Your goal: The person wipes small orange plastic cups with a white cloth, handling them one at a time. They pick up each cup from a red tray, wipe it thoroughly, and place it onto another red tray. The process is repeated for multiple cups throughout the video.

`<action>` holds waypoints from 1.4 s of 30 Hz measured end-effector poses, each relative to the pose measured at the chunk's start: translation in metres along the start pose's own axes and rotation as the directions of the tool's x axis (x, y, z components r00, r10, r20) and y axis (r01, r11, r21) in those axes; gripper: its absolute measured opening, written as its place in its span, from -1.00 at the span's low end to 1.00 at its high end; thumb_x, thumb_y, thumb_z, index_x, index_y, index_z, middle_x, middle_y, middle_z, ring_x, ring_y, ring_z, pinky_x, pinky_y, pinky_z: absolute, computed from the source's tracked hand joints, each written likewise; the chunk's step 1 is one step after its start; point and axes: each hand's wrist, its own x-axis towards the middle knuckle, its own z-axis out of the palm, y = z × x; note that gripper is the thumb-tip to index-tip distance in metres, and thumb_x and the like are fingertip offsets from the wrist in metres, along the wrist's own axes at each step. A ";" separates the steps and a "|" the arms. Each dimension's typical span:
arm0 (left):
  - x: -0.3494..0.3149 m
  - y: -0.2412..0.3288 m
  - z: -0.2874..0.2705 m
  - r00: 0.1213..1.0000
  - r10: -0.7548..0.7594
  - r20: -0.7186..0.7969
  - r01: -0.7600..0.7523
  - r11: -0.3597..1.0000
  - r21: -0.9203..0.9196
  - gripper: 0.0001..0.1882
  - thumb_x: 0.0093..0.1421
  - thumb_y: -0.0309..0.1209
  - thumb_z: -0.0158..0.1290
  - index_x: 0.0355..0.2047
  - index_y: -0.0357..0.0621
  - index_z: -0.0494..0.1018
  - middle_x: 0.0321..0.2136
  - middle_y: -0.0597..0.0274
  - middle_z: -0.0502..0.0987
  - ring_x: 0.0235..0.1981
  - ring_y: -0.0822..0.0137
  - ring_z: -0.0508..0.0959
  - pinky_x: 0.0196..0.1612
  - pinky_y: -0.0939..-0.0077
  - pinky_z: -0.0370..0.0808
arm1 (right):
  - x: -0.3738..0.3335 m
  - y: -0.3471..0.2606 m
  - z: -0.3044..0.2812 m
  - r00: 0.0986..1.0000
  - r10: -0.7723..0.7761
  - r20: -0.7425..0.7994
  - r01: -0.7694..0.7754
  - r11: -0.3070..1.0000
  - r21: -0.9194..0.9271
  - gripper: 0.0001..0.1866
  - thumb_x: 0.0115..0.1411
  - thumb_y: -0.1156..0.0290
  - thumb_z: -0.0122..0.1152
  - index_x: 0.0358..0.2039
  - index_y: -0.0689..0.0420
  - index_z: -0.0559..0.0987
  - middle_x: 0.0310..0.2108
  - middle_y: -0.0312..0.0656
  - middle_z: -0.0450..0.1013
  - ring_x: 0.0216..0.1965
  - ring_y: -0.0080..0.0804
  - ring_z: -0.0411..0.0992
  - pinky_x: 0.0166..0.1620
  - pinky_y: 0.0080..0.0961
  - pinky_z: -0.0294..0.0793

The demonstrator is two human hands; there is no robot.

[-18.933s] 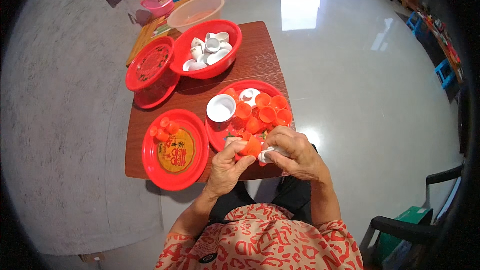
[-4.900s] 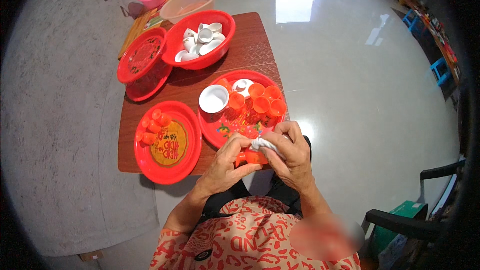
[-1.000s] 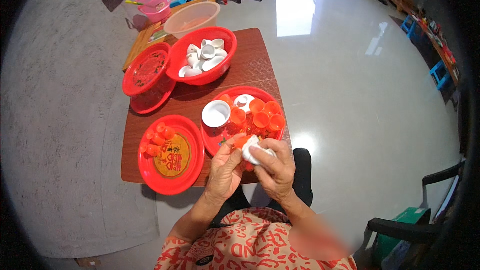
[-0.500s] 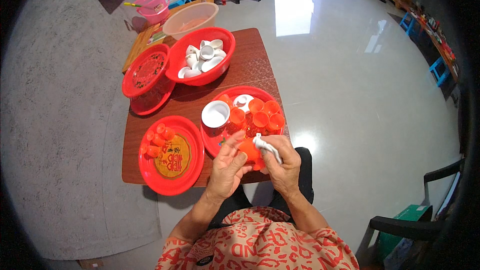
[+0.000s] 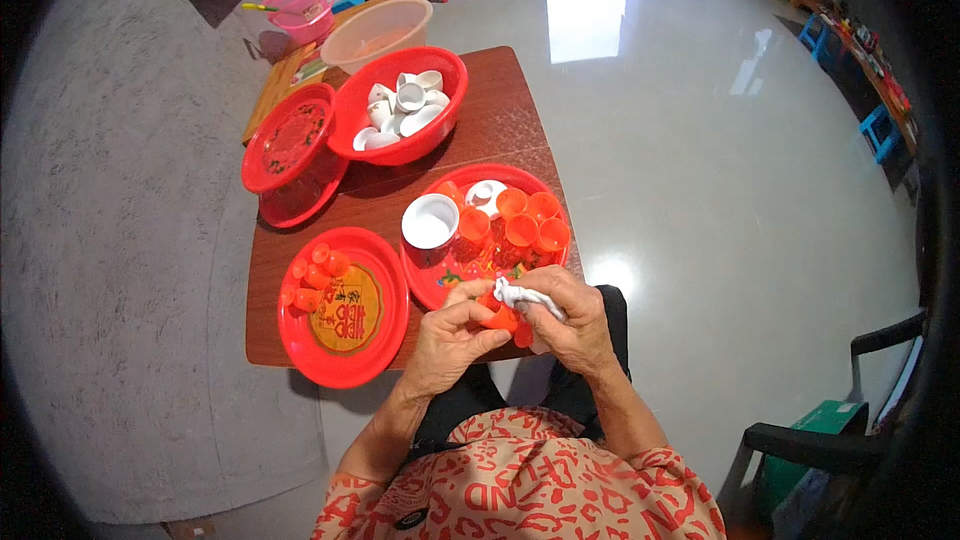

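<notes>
Between my hands, at the near edge of the table, is a small orange-red cup [image 5: 500,317], partly covered by my fingers. My left hand [image 5: 455,345] grips it from the left. In my right hand [image 5: 572,325] is a white cloth [image 5: 525,296], pressed against the cup's upper part. Just beyond lies a red tray [image 5: 425,275] bearing several upright orange cups [image 5: 521,231], a white bowl [image 5: 430,221] and a white lid-like piece [image 5: 487,195]. To the left, a second red tray [image 5: 300,349] holds several small orange cups [image 5: 318,277] lying on their sides.
A red basin [image 5: 400,148] of white cups and bowls [image 5: 411,97] stands farther back. Beside it another red tray [image 5: 258,168] leans tilted. Behind are a pale basin [image 5: 385,28] and a pink basket [image 5: 305,15]. A black chair [image 5: 810,445] is at the right.
The cup and cloth have moved slightly down between my hands, and the cup has turned. My left fingers have closed in around it. The trays stay put.
</notes>
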 end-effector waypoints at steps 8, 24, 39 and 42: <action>0.005 -0.015 -0.011 0.994 -0.032 -0.105 0.003 0.965 -0.262 -0.79 0.06 -0.68 0.16 -0.27 -0.23 0.48 0.04 0.16 0.29 0.02 0.35 0.38 -0.07 0.55 0.51 | 0.002 -0.007 -0.005 0.953 -0.286 0.101 0.299 0.940 -0.161 -0.69 -0.11 0.63 0.22 -0.26 0.20 0.56 -0.29 -0.14 0.47 -0.28 -0.29 0.45 -0.20 -0.45 0.42; 0.006 -0.008 -0.005 0.982 0.140 -0.129 -0.143 0.990 -0.013 -0.78 0.06 -0.67 0.17 -0.28 -0.23 0.43 0.02 0.13 0.30 0.05 0.33 0.37 0.12 0.41 0.36 | -0.001 0.000 0.006 0.999 0.038 -0.033 -0.043 0.983 -0.177 -0.79 -0.05 0.59 0.18 -0.32 0.21 0.53 -0.36 -0.11 0.44 -0.31 -0.19 0.44 -0.23 -0.36 0.42; 0.010 -0.009 -0.003 0.986 -0.050 -0.157 -0.013 0.926 -0.376 -0.77 0.12 -0.67 0.07 -0.18 -0.28 0.42 0.06 0.07 0.36 0.00 0.30 0.46 0.04 0.41 0.47 | -0.007 -0.011 -0.005 0.979 -0.180 0.098 0.190 0.976 -0.105 -0.75 -0.08 0.56 0.30 -0.31 0.17 0.56 -0.33 -0.17 0.47 -0.30 -0.21 0.44 -0.22 -0.36 0.44; 0.010 0.003 0.001 0.988 -0.126 -0.086 0.071 0.879 -0.471 -0.75 0.12 -0.64 0.08 -0.16 -0.29 0.42 0.06 0.05 0.38 0.01 0.26 0.47 0.06 0.37 0.45 | 0.000 -0.015 -0.014 0.991 -0.123 -0.053 0.120 0.991 -0.057 -0.77 -0.08 0.60 0.29 -0.33 0.19 0.56 -0.37 -0.15 0.47 -0.31 -0.24 0.47 -0.22 -0.37 0.44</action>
